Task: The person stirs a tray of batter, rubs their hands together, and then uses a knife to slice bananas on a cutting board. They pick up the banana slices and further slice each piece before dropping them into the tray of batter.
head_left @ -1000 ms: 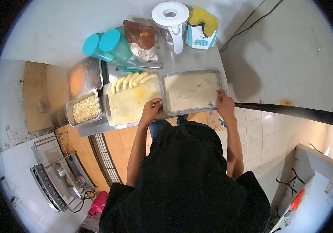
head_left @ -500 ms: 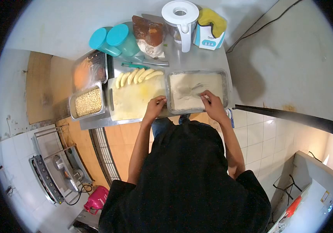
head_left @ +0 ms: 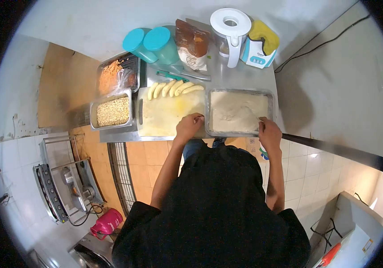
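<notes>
A rectangular metal tray [head_left: 208,103] on the counter holds a pale, creamy batter [head_left: 231,102] with a rippled surface. My right hand [head_left: 270,135] is at the tray's lower right corner, its fingers pinched on a thin metal utensil that looks like a fork. The far end of the utensil lies in the batter and is hard to make out. My left hand [head_left: 188,127] hovers over the cutting board's lower right corner, its fingers closed at the tray's left rim. Several peeled bananas [head_left: 172,88] line the far edge of the pale cutting board [head_left: 160,118].
Left of the board stand a metal pan of corn kernels [head_left: 113,111] and a dark tray with shredded orange food [head_left: 109,77]. Behind are a knife [head_left: 196,76], a green peeler [head_left: 172,76], teal-lidded containers [head_left: 158,39], a brown bag [head_left: 192,42], a pitcher [head_left: 230,27] and a white-blue box [head_left: 259,57].
My right hand has moved from over the batter toward the tray's right edge, drawing the utensil with it. My left hand stays by the left rim. The whole view has shifted slightly.
</notes>
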Motion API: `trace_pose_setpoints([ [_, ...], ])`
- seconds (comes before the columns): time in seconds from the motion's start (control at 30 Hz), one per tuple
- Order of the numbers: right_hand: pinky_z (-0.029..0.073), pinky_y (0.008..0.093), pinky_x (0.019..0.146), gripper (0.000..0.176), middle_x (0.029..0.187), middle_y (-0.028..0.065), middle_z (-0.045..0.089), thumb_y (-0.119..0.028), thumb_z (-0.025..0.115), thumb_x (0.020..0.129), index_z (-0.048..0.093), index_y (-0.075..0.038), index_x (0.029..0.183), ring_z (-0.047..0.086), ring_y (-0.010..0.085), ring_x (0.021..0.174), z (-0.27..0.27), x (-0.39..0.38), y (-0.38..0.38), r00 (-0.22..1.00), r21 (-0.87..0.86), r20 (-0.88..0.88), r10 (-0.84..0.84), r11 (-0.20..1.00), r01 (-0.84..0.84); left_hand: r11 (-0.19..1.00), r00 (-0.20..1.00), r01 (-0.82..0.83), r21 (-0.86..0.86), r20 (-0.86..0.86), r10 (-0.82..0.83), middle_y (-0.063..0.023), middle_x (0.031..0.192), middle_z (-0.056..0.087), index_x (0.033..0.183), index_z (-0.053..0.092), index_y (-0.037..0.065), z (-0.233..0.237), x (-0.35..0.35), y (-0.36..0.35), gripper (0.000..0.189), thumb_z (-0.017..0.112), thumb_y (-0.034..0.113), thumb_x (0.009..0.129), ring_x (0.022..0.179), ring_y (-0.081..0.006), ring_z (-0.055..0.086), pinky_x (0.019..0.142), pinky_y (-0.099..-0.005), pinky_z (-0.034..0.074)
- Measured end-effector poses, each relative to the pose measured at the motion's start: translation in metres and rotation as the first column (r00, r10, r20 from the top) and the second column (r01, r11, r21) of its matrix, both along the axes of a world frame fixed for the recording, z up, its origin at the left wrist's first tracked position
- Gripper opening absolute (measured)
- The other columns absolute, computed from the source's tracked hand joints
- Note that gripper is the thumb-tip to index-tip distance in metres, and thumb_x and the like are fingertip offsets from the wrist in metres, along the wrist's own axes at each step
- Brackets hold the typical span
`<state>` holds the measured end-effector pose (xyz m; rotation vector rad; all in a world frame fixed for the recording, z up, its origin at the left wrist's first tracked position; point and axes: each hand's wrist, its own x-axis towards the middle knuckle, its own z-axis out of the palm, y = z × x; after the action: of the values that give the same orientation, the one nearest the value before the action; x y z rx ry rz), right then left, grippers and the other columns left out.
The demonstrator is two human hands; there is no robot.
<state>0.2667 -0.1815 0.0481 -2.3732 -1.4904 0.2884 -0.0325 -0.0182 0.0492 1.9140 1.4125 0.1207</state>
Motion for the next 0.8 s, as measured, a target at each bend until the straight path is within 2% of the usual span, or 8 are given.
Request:
trace_pose_setpoints([
  [0.07,0.052,0.0488,0.085,0.023,0.103,0.0128,0.068,-0.02,0.059,0.093,0.068,-0.013,0.114,0.063,0.0337,0.103,0.011,-0.001,0.003,0.998,-0.103,0.024,-0.064,0.993,0.066,0.998,0.998,-0.067,0.019,0.006,0.067,-0.0094,0.082,0.075,0.104,0.075,0.01,0.008,0.001,0.006,0.032,0.065,0.038,0.093,0.075,-0.0247,0.072,0.07,-0.0363,0.055],
  [0.27,0.048,0.0459,0.088,0.012,0.099,0.0124,0.066,-0.015,0.064,0.092,0.068,-0.006,0.099,0.061,0.0337,0.098,0.051,-0.012,0.02,0.989,0.29,-0.091,-0.12,0.946,0.141,0.998,0.995,-0.049,0.041,-0.087,0.052,-0.006,0.068,0.072,0.103,0.074,0.007,0.033,0.002,0.03,0.032,0.06,0.035,0.098,0.053,-0.0193,0.067,0.056,-0.0354,0.053],
  [0.33,0.048,0.0449,0.088,0.012,0.098,0.0125,0.065,-0.016,0.064,0.093,0.068,-0.005,0.095,0.061,0.0331,0.097,0.051,-0.024,0.029,0.961,0.321,-0.26,-0.091,0.931,0.175,0.98,0.937,-0.179,0.083,0.318,0.144,-0.0082,0.066,0.071,0.102,0.073,0.004,0.036,0.009,0.03,0.023,0.054,0.018,0.101,0.055,-0.0191,0.068,0.056,-0.0327,0.053],
  [0.43,0.047,0.0447,0.093,0.015,0.103,0.0144,0.065,-0.017,0.063,0.096,0.069,-0.004,0.1,0.061,0.0334,0.102,0.049,-0.056,0.052,0.925,0.404,-0.368,0.097,0.912,0.065,0.982,0.834,-0.183,0.036,0.535,0.136,-0.0175,0.102,0.072,0.123,0.063,0.0,0.029,0.022,0.027,0.027,0.047,0.003,0.101,0.083,-0.0239,0.073,0.07,-0.0316,0.057],
  [0.53,0.03,0.0452,0.114,0.041,0.139,0.0208,0.049,-0.026,0.052,0.102,0.052,-0.004,0.136,0.043,0.0373,0.133,0.067,-0.114,0.091,0.793,0.475,-0.474,0.382,0.87,-0.134,0.994,0.692,-0.072,-0.076,0.714,0.105,-0.0197,0.144,0.052,0.148,0.043,0.001,0.039,0.028,0.032,0.044,0.042,0.007,0.104,0.128,-0.0298,0.058,0.099,-0.0362,0.051],
  [0.6,0.014,0.0439,0.122,0.058,0.16,0.0216,0.025,-0.032,0.042,0.105,0.031,-0.002,0.153,0.021,0.0367,0.15,0.078,-0.158,0.113,0.625,0.537,-0.583,0.519,0.824,-0.183,0.941,0.346,-0.137,-0.308,0.876,0.337,-0.0206,0.154,0.041,0.152,0.035,-0.001,0.056,0.043,0.03,0.052,0.042,0.019,0.105,0.144,-0.0308,0.039,0.115,-0.0389,0.034],
  [0.63,0.008,0.043,0.124,0.064,0.166,0.0208,0.012,-0.035,0.037,0.106,0.021,-0.001,0.157,0.01,0.0354,0.154,0.081,-0.175,0.126,0.524,0.579,-0.626,0.577,0.794,-0.183,0.976,0.446,-0.013,-0.217,0.872,0.2,-0.0171,0.165,0.021,0.158,0.019,0.0,0.05,0.037,0.037,0.061,0.036,0.028,0.108,0.153,-0.0282,0.016,0.123,-0.0384,0.014],
  [0.8,0.005,0.0408,0.124,0.068,0.167,0.0195,0.007,-0.041,0.032,0.107,0.018,0.001,0.158,0.005,0.0318,0.155,0.091,-0.205,0.195,0.552,0.656,-0.64,0.535,0.754,0.031,0.992,0.489,0.116,-0.039,0.872,-0.023,-0.0185,0.168,0.003,0.159,0.006,-0.002,0.087,0.013,0.034,0.075,0.029,0.048,0.107,0.155,-0.0304,0.004,0.124,-0.0396,0.008],
])
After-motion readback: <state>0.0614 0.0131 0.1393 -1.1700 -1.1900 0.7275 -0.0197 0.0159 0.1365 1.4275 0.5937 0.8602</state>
